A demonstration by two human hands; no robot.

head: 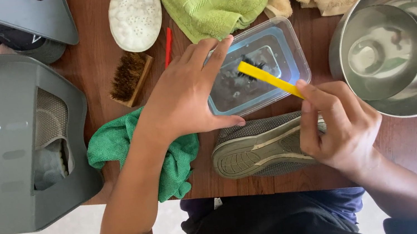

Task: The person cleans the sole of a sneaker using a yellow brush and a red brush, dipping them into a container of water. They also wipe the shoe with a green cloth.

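Left hand (pixel 185 95) spread flat, steadying tub (pixel 287 50); right hand (pixel 337 126) pinching yellow brush (pixel 270 79), bristles dipped in tub; keep strokes shallow, shoe (pixel 259 148) lies just below

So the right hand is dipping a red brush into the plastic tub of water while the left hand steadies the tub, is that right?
Not quite: the brush is yellow, not red, as the head view shows. The right hand dips it into the plastic tub of water while the left hand steadies the tub.
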